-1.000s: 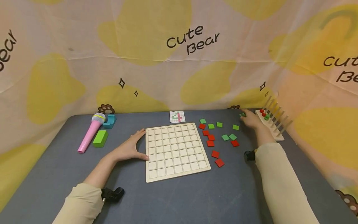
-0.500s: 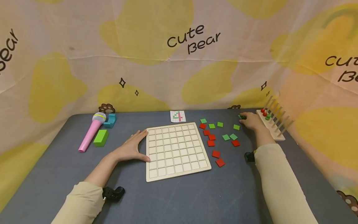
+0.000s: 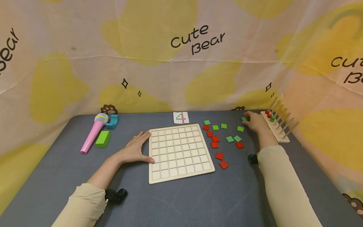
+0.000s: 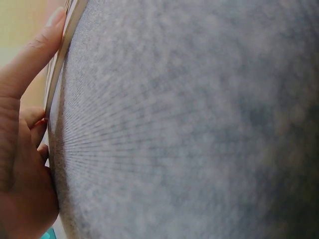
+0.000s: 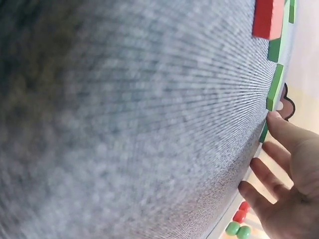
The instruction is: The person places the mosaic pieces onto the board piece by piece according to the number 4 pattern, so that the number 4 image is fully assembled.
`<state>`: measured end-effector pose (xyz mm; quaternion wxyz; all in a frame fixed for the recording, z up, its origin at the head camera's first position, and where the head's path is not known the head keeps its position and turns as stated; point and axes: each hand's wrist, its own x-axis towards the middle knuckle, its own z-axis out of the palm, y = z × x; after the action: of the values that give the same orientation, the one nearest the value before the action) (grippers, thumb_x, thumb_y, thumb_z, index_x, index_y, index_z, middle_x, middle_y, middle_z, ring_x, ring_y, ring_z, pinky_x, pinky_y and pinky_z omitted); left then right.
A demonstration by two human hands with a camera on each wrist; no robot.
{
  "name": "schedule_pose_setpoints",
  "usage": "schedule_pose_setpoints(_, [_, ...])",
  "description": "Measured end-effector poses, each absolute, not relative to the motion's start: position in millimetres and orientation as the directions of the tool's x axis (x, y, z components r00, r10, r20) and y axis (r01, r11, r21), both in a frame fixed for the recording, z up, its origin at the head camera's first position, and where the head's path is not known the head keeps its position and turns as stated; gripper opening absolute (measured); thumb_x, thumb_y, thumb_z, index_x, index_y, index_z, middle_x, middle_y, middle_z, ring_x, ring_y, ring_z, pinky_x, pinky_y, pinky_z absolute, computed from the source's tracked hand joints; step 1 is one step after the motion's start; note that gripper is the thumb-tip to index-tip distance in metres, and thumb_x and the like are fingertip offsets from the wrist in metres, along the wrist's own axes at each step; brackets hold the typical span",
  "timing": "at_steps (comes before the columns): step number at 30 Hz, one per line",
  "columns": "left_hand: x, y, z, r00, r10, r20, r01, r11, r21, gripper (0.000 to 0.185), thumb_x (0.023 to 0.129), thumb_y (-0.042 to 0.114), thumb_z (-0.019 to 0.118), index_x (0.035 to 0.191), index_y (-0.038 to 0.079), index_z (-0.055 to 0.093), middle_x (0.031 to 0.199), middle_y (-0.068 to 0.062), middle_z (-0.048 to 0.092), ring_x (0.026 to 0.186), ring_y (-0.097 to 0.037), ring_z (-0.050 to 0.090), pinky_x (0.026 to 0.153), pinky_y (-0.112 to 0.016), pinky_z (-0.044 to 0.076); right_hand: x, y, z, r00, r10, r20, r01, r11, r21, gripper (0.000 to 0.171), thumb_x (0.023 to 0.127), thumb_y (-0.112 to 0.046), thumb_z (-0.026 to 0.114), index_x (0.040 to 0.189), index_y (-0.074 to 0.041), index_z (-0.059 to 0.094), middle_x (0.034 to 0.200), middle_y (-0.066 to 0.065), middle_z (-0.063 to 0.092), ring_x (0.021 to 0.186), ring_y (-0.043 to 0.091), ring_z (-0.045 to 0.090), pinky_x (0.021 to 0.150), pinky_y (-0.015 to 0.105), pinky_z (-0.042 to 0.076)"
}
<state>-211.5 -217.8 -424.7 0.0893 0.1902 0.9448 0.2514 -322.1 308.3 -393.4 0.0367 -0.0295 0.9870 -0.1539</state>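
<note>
My left hand (image 3: pixel 134 150) rests at the left side of a cream wooden grid board (image 3: pixel 181 151), thumb on its rim and fingertips at the far left corner. In the left wrist view, the thumb (image 4: pixel 37 52) lies against the board's edge (image 4: pixel 67 45). At the back right, my right hand (image 3: pixel 255 122) pinches a small green tile (image 3: pixel 244 119) at the table surface. The right wrist view has that green tile (image 5: pixel 263 133) between thumb and index finger, partly hidden. Several red tiles (image 3: pixel 214 145) and green tiles (image 3: pixel 229 139) lie right of the board.
A printed pattern card (image 3: pixel 181 118) lies behind the board. On the left are a pink toy microphone (image 3: pixel 93 134), a green block (image 3: pixel 103 139) and a blue curved block (image 3: pixel 112 122). A peg rack with beads (image 3: pixel 276 127) stands beside my right hand. A patterned cloth hangs behind.
The green tile at my right fingertips has tilted and turned slightly, now showing its top face. My right hand has shifted only a little. My left hand stays at the board.
</note>
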Motion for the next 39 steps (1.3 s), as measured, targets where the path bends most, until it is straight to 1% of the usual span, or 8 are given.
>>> schedule_pose_setpoints(5, [-211.2,-217.9,-424.3,-0.913,0.399,-0.081,0.307,0.805,0.508,0.123,0.067,0.057,0.083,0.157,0.003,0.02,0.167,-0.017,0.016,0.153,-0.046,0.008,0.121,-0.064,0.011,-322.8,308.2,-394.3,-0.99,-0.111,-0.085,-0.088,0.968,-0.235,0.051,0.101,-0.019,0.054,0.148,-0.003,0.042,0.147,0.033,0.043,0.134,0.056,0.039,0.112,0.066,0.031])
schedule_pose_setpoints(12, [-210.5,-216.8,-423.7,-0.912,0.4,-0.087,0.305,0.805,0.509,0.123,0.067,0.057,0.083,0.157,0.003,0.02,0.167,-0.017,0.016,0.154,-0.045,0.008,0.122,-0.064,0.01,-319.9,311.1,-396.9,-0.995,-0.086,-0.052,-0.064,0.944,-0.323,0.037,0.099,-0.012,0.055,0.133,0.003,0.056,0.139,0.034,0.05,0.13,0.053,0.043,0.109,0.064,0.035])
schedule_pose_setpoints(18, [-209.7,-215.9,-423.1,-0.911,0.406,-0.08,0.31,0.797,0.519,0.123,0.067,0.055,0.084,0.157,0.002,0.02,0.167,-0.017,0.016,0.154,-0.045,0.008,0.122,-0.063,0.009,-319.0,311.6,-397.4,-0.999,-0.019,-0.027,-0.006,0.913,-0.407,0.031,0.096,-0.011,0.061,0.12,0.007,0.056,0.119,0.031,0.058,0.107,0.045,0.055,0.09,0.054,0.047])
schedule_pose_setpoints(23, [-209.9,-216.5,-424.4,-0.911,0.404,-0.079,0.31,0.8,0.513,0.123,0.067,0.056,0.084,0.157,0.003,0.02,0.167,-0.017,0.015,0.154,-0.045,0.007,0.122,-0.063,0.01,-321.0,301.8,-393.0,-0.998,0.0,0.069,-0.032,0.889,-0.457,0.021,0.094,-0.01,0.062,0.11,0.003,0.059,0.103,0.025,0.059,0.09,0.038,0.054,0.076,0.043,0.044])
schedule_pose_setpoints(26, [-210.1,-216.9,-425.1,-0.913,0.401,-0.081,0.307,0.803,0.511,0.123,0.067,0.056,0.083,0.157,0.003,0.019,0.167,-0.017,0.015,0.154,-0.045,0.007,0.122,-0.063,0.009,-322.7,286.5,-387.8,-0.986,-0.01,0.166,-0.092,0.865,-0.493,0.018,0.092,-0.01,0.063,0.105,0.002,0.062,0.098,0.024,0.062,0.089,0.037,0.055,0.074,0.038,0.042])
schedule_pose_setpoints(30, [-210.3,-216.7,-425.1,-0.91,0.405,-0.082,0.309,0.799,0.516,0.122,0.068,0.056,0.083,0.157,0.002,0.019,0.167,-0.017,0.015,0.154,-0.045,0.007,0.122,-0.064,0.009,-324.7,254.9,-375.2,-0.979,-0.046,0.201,-0.163,0.769,-0.618,0.02,0.092,-0.01,0.066,0.107,0.003,0.064,0.099,0.026,0.068,0.087,0.037,0.067,0.071,0.026,0.05])
schedule_pose_setpoints(35, [-210.6,-217.0,-424.6,-0.91,0.407,-0.084,0.308,0.795,0.523,0.123,0.067,0.056,0.084,0.158,0.003,0.018,0.167,-0.016,0.014,0.154,-0.044,0.007,0.122,-0.064,0.008,-324.1,206.4,-358.9,-0.98,-0.161,0.118,-0.194,0.621,-0.759,0.029,0.094,-0.013,0.067,0.119,0.001,0.064,0.111,0.026,0.066,0.087,0.026,0.073,0.078,0.03,0.06])
schedule_pose_setpoints(39, [-211.2,-218.0,-424.1,-0.909,0.407,-0.089,0.304,0.794,0.527,0.124,0.067,0.056,0.084,0.158,0.003,0.018,0.167,-0.016,0.013,0.154,-0.044,0.006,0.122,-0.064,0.008,-319.5,166.2,-353.5,-0.965,-0.247,0.089,-0.213,0.541,-0.813,0.029,0.093,-0.012,0.068,0.119,0.001,0.067,0.111,0.025,0.067,0.092,0.032,0.072,0.083,0.035,0.06])
